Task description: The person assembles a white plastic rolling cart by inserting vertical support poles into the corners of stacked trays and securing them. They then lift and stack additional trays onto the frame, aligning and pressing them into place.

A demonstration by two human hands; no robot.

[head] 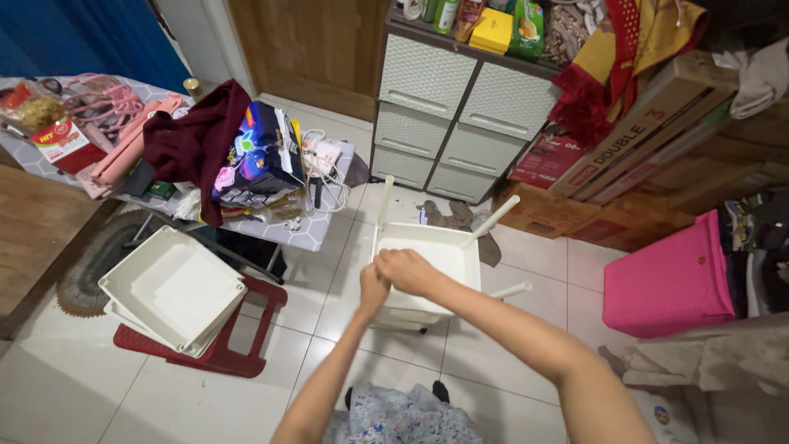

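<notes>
Your two hands meet at the near left corner of a white plastic tray (436,251) that stands on the tiled floor (74,386) in front of you. Your right hand (408,270) is curled over that corner, knuckles up, fingers folded down onto the rim; it seems to be gripping something at the corner, but what sits under the fingers is hidden. Your left hand (373,288) presses up against it from the left, fingers also closed, and you cannot tell from here whether it grips the rim or a post beneath the other hand.

Three white posts rise from the tray's other corners: one at the far left (384,201), one at the far right (495,218), leaning outward, and one at the near right (511,290), lying almost flat to the right. A lower white shelf shows under the tray.

To your left, well apart from the tray, a stack of white trays (173,289) rests tilted on a red stool (238,345). Behind that is a folding table (316,234) piled with a dark red cloth (193,140) and packets. Straight ahead stands a drawer cabinet (448,123), and to your right a pink bin (667,275) near cardboard boxes (649,131)
</notes>
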